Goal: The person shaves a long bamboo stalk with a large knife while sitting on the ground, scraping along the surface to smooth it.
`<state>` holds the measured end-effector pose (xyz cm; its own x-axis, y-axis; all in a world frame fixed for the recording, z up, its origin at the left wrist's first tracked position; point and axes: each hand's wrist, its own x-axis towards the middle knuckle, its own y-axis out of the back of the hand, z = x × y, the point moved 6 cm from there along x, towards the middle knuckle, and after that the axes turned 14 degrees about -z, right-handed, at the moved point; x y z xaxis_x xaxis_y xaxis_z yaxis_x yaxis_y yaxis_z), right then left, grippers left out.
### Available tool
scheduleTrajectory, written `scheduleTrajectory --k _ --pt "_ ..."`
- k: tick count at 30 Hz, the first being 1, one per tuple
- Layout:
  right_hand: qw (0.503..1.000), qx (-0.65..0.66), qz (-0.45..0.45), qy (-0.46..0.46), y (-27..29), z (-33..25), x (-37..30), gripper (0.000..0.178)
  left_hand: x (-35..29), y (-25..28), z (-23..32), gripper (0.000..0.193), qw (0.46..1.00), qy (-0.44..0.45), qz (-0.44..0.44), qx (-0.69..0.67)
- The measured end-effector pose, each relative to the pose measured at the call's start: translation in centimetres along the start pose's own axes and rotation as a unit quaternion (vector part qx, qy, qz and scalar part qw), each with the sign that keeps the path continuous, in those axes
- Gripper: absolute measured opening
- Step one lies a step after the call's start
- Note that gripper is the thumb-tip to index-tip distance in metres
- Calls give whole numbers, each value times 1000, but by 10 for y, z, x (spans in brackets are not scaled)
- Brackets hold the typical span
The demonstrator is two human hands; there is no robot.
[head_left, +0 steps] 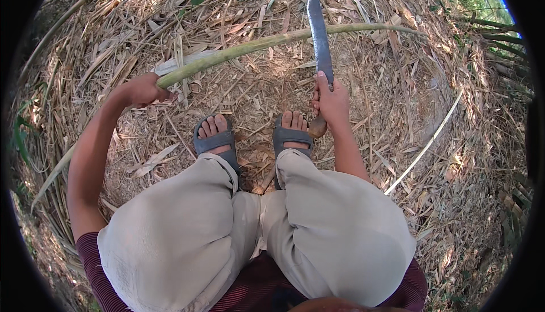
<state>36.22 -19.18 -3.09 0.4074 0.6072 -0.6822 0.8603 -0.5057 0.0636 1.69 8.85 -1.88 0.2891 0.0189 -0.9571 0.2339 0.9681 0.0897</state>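
My left hand (142,89) is closed around a long green-yellow bamboo pole (238,50). From there the pole runs up and across to the right, thinning toward its far end; part of it also trails behind my left forearm. My right hand (334,101) grips a machete (322,48) by its handle, whose rounded brown end shows below the fist. The blade points away from me and passes in front of the pole; I cannot tell whether the two touch.
Dry leaves and bamboo litter (369,136) cover the ground. My sandalled feet (217,136) stand close together below the pole. A thin pale strip (426,147) lies to the right. Cut stems (505,37) are piled at the far right, and more stalks (51,85) line the left side.
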Motion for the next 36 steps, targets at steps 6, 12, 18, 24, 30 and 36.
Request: scheduleTrajectory --k 6,12,18,24,30,36 --pt "995 14 -1 95 -2 -81 -43 36 -106 28 36 19 981 -49 187 21" --pt "989 -38 -3 146 -2 -129 -66 37 -155 32 55 16 906 -9 414 91" --pt "994 -23 -56 93 -10 -75 -41 41 -106 -6 35 18 892 21 433 127" --pt "997 -51 -12 49 -10 -29 -45 41 -74 -52 31 25 897 58 403 170" --pt "996 -54 -20 66 -1 -34 -42 38 -89 -49 34 19 869 46 462 173" --pt "988 -129 -16 83 -17 -52 -50 41 -97 -39 32 21 810 20 547 208"
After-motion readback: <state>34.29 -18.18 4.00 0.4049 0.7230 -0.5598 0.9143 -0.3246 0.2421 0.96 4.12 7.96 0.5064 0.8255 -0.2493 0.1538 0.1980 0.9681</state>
